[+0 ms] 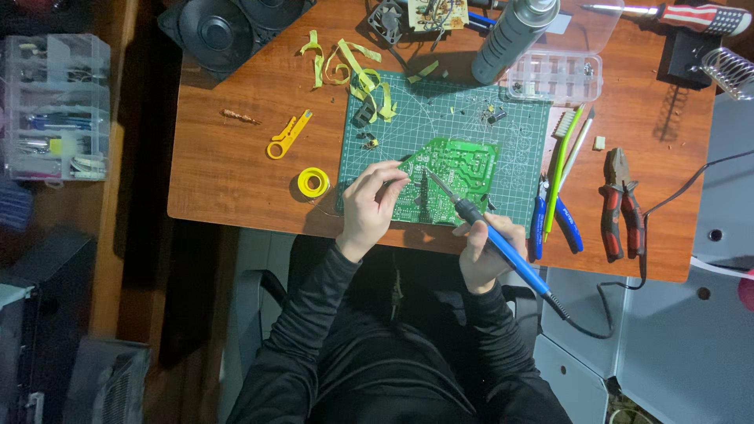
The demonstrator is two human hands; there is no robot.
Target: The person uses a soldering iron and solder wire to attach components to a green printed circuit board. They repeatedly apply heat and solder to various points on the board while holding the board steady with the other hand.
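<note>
The person is soldering: the right hand [483,251] is wrapping its fingers around a blue soldering iron [487,232], tip pointing to the upper left, long axis diagonal across mid-frame. The left hand [369,206] is pinching the edge of the green circuit board [455,169] on the surface. Next likely calls for steady tip contact.

Green circuit board [452,177] on mat; blue soldering iron [491,239] tip-down
</note>
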